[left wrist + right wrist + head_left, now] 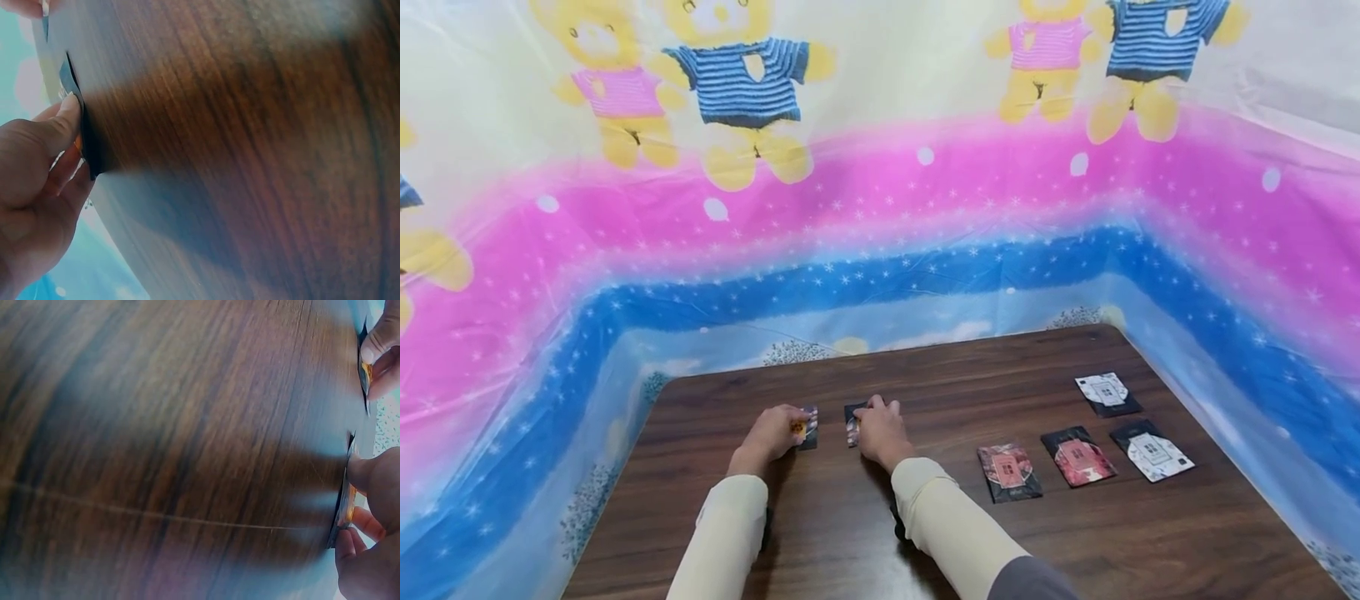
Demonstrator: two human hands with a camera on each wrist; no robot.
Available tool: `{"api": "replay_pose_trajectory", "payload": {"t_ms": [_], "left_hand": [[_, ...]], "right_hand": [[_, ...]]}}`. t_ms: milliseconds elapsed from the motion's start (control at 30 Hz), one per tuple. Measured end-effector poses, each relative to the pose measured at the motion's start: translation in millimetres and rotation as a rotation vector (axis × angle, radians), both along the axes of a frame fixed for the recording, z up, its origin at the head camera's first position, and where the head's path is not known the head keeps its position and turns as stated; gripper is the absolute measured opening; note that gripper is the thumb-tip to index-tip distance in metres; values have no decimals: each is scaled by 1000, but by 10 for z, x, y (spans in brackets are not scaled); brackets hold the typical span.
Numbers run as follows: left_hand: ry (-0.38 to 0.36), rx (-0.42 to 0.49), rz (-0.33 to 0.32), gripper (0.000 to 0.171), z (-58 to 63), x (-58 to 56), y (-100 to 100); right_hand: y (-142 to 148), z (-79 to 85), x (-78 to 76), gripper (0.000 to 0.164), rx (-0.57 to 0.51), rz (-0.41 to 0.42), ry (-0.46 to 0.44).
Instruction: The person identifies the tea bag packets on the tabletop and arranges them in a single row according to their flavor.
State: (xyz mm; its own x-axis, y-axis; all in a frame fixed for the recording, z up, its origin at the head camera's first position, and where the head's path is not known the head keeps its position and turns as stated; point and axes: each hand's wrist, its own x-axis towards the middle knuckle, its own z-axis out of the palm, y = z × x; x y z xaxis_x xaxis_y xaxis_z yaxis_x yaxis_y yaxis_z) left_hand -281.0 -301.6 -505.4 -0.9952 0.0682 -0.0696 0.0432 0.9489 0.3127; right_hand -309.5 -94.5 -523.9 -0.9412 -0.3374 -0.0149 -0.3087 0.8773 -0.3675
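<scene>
Both hands are at the left-middle of the brown table in the head view, a short gap between them. My left hand pinches a small flat packet, dark with an orange patch; in the left wrist view the thumb lies along the packet's dark edge. My right hand holds a similar dark packet by its edges, the hand covering most of it. Orange also shows on that packet in the right wrist view. Both packets are close over the tabletop.
On the table to the right lie two red-and-black packets and two white-and-black packets. A printed cloth with bears hangs around the table's back and sides.
</scene>
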Motion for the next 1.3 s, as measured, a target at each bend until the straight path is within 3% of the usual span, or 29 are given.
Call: {"api": "replay_pose_trajectory", "payload": {"t_ms": [200,333,500,700,833,967,1300], "left_hand": [[8,-67,1,41,44,-37,136],[-1,-64,31,41,57,-59,204],[-10,-27,56,41,-28,-55,245],[25,46,61,43,-148,-27,289],[43,40,55,43,-167,4,261],[45,32,59,43,-143,40,216],[42,31,62,43,-46,65,63]], "right_hand": [[40,-36,-32,43,-17,-8,10],[74,-58,-55,43,-32,-18,11],[115,-84,-46,44,-30,-25,-11],[199,-139,-21,39,29,34,112],[274,-131,28,41,-80,54,146],[428,-52,55,45,-185,94,123],[1045,126,92,45,-274,202,124]]}}
